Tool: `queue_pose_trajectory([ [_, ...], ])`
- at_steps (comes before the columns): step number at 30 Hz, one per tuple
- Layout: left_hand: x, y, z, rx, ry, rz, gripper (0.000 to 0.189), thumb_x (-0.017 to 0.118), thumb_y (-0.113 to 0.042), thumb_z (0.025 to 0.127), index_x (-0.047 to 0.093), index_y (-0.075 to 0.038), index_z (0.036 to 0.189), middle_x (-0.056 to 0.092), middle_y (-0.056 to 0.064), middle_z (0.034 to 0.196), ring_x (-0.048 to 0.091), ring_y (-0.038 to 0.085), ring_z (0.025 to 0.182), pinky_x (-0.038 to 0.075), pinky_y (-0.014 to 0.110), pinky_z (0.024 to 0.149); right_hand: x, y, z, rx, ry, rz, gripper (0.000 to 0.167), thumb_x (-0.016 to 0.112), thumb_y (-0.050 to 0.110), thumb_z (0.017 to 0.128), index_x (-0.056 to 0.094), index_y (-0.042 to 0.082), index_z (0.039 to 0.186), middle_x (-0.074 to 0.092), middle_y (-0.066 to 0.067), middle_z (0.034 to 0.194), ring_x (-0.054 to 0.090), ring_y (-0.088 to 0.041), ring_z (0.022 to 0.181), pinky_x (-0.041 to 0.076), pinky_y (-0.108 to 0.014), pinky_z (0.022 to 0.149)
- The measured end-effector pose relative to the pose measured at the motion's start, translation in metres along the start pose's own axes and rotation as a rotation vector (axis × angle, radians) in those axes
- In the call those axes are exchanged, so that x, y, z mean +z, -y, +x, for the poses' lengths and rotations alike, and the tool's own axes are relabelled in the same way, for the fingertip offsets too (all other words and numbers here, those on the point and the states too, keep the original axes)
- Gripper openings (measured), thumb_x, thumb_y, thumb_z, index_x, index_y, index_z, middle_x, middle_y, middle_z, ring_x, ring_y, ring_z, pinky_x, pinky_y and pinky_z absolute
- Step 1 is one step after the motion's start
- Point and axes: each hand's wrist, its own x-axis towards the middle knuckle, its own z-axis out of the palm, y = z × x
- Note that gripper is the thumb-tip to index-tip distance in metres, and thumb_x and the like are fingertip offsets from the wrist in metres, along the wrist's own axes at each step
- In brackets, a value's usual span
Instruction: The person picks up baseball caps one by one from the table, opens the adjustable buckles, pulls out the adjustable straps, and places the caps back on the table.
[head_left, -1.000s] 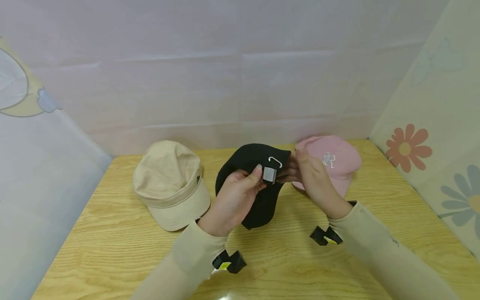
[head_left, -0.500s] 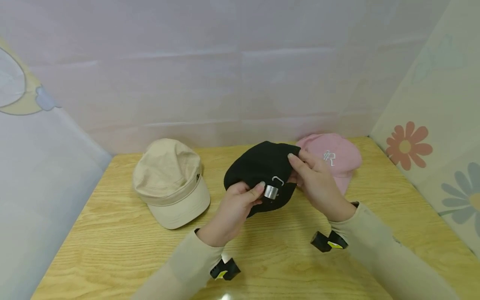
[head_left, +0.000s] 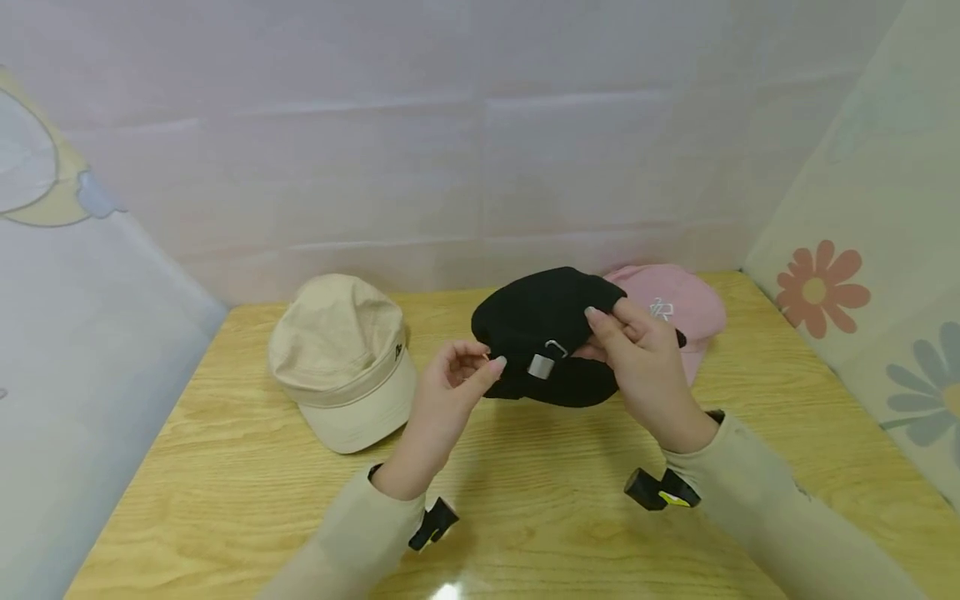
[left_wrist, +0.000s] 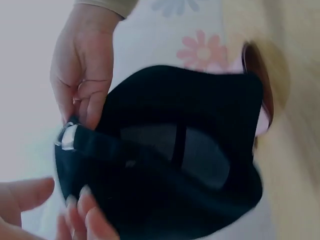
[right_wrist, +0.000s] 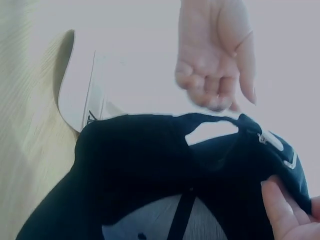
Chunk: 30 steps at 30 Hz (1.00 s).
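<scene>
Black fabric cap: pinched by right hand; left hand, grip parted, empty. Pink cloth cap: behind, partly blocked. Cream cloth cap: left, on woodgrain tabletop.

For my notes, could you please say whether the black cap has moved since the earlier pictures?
Yes: in the head view, the black cap moved right, toward the pink cap.

Black cap farther right than before — left hand out of its earlier pinch
</scene>
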Motion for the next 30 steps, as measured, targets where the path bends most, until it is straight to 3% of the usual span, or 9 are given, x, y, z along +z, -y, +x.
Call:
queue_pose_trajectory([
  [4, 0.006, -0.001, -0.004, 0.154, -0.054, 0.082, 0.020, 0.066, -0.003, 0.091, 0.054, 0.005, 0.105, 0.051, 0.004, 0.085, 0.048, 0.014, 0.074, 0.041, 0.020, 0.065, 0.001, 0.000, -0.001, -0.025, -0.015, -0.037, 0.011, 0.052, -0.001, 0.099, 0.060, -0.007, 0.094, 0.072, -0.001, 0.088, 0.069, -0.013, 0.078, 0.057, -0.027, 0.072],
  [9, 0.018, -0.002, -0.005, 0.259, 0.034, 0.210, 0.020, 0.066, -0.008, 0.093, 0.061, 0.003, 0.109, 0.056, 0.005, 0.081, 0.050, 0.016, 0.073, 0.041, 0.022, 0.065, 0.004, -0.002, -0.003, -0.079, 0.000, -0.066, 0.013, 0.051, -0.001, 0.099, 0.059, -0.009, 0.093, 0.072, -0.001, 0.086, 0.070, -0.013, 0.079, 0.057, -0.028, 0.071],
  [12, 0.024, -0.001, -0.003, 0.300, 0.045, 0.249, 0.020, 0.065, -0.009, 0.094, 0.062, 0.002, 0.110, 0.059, 0.007, 0.085, 0.053, 0.018, 0.076, 0.043, 0.022, 0.067, 0.007, -0.003, -0.004, -0.102, 0.007, -0.060, 0.013, 0.051, -0.003, 0.099, 0.059, -0.012, 0.094, 0.072, -0.002, 0.085, 0.070, -0.014, 0.077, 0.057, -0.027, 0.070],
  [20, 0.027, 0.000, -0.004, 0.418, -0.002, 0.307, 0.013, 0.068, -0.005, 0.091, 0.063, 0.002, 0.101, 0.062, 0.009, 0.085, 0.057, 0.019, 0.071, 0.047, 0.023, 0.063, 0.014, -0.006, -0.006, -0.128, 0.004, -0.078, 0.014, 0.049, -0.009, 0.097, 0.052, -0.020, 0.087, 0.070, 0.001, 0.079, 0.068, -0.011, 0.070, 0.057, -0.025, 0.066],
  [25, 0.030, 0.005, -0.001, 0.565, -0.069, 0.411, 0.017, 0.074, -0.005, 0.085, 0.063, 0.002, 0.095, 0.062, 0.008, 0.080, 0.057, 0.017, 0.066, 0.049, 0.023, 0.059, 0.017, -0.008, -0.007, -0.150, 0.005, -0.084, 0.013, 0.048, -0.011, 0.096, 0.052, -0.022, 0.090, 0.070, 0.003, 0.080, 0.069, -0.010, 0.070, 0.057, -0.025, 0.065],
  [30, 0.032, 0.008, 0.000, 0.612, -0.135, 0.518, 0.021, 0.077, -0.007, 0.082, 0.062, 0.002, 0.094, 0.062, 0.008, 0.078, 0.059, 0.017, 0.065, 0.050, 0.022, 0.058, 0.020, -0.010, -0.009, -0.148, -0.004, -0.056, 0.013, 0.048, -0.011, 0.096, 0.051, -0.023, 0.090, 0.069, 0.000, 0.078, 0.069, -0.011, 0.069, 0.057, -0.026, 0.065],
])
